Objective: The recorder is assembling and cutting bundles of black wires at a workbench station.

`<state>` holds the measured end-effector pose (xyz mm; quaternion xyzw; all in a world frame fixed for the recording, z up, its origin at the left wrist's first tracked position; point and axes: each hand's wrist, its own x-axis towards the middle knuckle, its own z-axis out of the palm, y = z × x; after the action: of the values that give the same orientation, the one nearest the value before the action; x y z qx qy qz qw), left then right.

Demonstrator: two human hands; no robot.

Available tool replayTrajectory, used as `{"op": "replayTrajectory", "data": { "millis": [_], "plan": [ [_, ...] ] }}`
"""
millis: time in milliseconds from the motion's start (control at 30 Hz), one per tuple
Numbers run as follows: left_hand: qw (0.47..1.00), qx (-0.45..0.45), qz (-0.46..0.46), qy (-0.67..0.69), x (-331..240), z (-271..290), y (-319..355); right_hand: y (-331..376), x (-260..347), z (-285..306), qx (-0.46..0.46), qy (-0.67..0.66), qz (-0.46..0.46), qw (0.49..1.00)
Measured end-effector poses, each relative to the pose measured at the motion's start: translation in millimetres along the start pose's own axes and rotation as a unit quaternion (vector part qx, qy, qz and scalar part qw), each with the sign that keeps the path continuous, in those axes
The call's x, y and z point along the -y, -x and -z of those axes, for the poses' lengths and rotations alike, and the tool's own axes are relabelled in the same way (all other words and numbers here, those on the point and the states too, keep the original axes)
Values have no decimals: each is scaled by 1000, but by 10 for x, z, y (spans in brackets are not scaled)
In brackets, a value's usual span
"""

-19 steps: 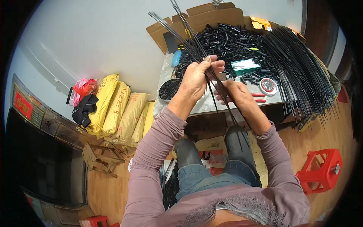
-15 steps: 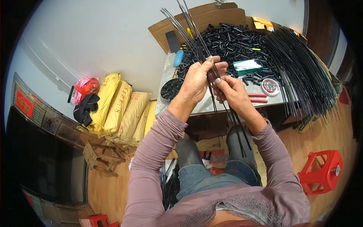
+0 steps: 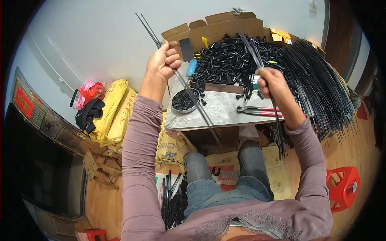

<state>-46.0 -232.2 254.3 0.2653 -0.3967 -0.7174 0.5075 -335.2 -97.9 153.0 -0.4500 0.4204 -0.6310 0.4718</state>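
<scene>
My left hand (image 3: 163,62) is raised to the left, level with the table's far part, closed round a few thin black rods (image 3: 149,29) that slant down over the table's front edge. To the right, my right hand (image 3: 276,83) grips a bundle of thin black rods (image 3: 251,49), whose lower ends hang past the front edge. Beneath the left hand's rods stands a round bowl (image 3: 189,112) of small black pieces. Red-handled pincers (image 3: 257,111) lie near the right hand's bundle. Partly hidden behind that hand is a green box (image 3: 254,82).
A large heap of short black parts (image 3: 223,60) covers the back of the table (image 3: 217,116), with cardboard (image 3: 225,25) behind. Many long black rods (image 3: 321,80) overhang the right side. Yellow sacks (image 3: 114,116) stand left, a red stool (image 3: 343,186) right. More black rods (image 3: 173,201) lie beside my left leg.
My hands, close together on one bundle before, have moved apart. The left went up and left with a few rods; the right went right with the others.
</scene>
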Motion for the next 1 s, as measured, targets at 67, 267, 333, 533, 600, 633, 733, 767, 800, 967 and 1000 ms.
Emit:
{"op": "replayTrajectory", "data": {
  "millis": [67,267,333,533,600,633,733,767,800,967,1000],
  "plan": [
    [1000,8,-13,2,95,-119,-1,-101,154,-27,-9,28,8,1000],
    [987,121,101,-28,871,-437,-214,-154,246,-264,14,37,4,999],
    [987,94,86,-96,1067,-604,-145,-32,252,-359,32,52,14,998],
    [980,175,91,-37,1202,-785,-4,204,195,-397,94,207,62,972],
    [977,186,102,-22,1266,-816,16,200,85,-281,69,285,101,951],
    [977,191,93,-16,1316,-829,43,207,40,-240,45,360,141,921],
    [983,168,79,2,1467,-837,129,341,-23,-245,-27,521,224,823],
    [984,163,67,30,1502,-844,145,379,-56,-242,-24,502,250,828],
    [984,158,55,57,1521,-844,156,410,-103,-231,-23,503,249,827],
    [984,164,50,53,1426,-780,136,565,-288,-186,66,394,90,912],
    [980,186,63,5,1406,-723,129,586,-282,-176,130,333,39,933]
  ]
}}
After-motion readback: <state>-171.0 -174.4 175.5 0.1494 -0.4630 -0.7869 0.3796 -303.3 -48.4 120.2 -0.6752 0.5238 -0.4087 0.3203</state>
